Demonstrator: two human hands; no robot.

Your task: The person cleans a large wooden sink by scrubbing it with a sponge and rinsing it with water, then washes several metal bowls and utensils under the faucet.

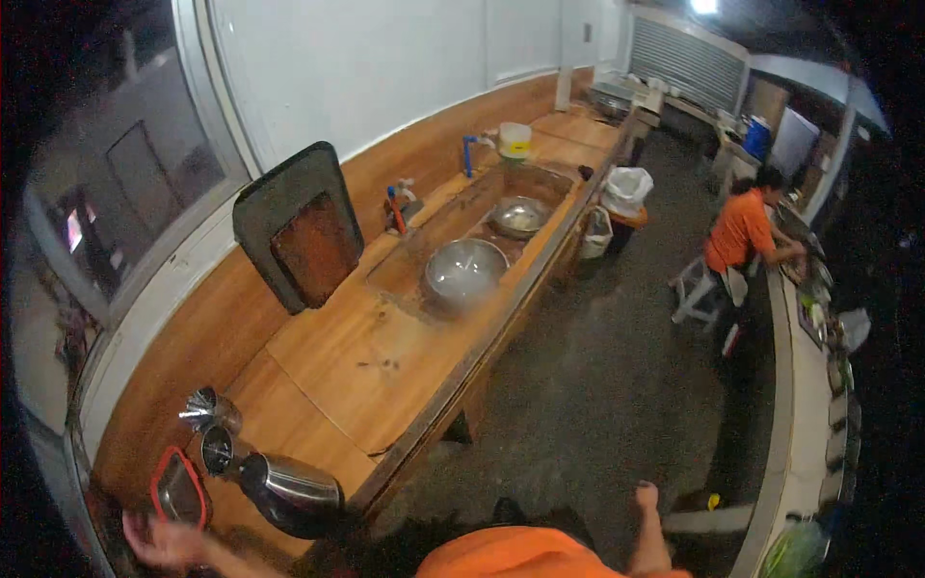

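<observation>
At the lower left, my left hand [162,542] is over the near end of the wood-look counter [340,390], with its fingers apart and nothing seen in them. It is nearest to a clear container with a red rim [173,488]; whether they touch is unclear. Beside that container are a large steel vessel lying on its side [296,488], a smaller steel vessel [217,449] and a shiny fluted metal piece [206,410]. My right hand [647,495] hangs over the floor on the right, blurred and small, with its fingers not readable.
A sunken sink [405,267] holds a large steel bowl [466,271] and a smaller metal basin [520,215]. A dark tray [249,217] leans on the wall. Bins with white liners [627,186] stand past the counter. A person in orange [741,231] works at the right-hand ledge [784,404].
</observation>
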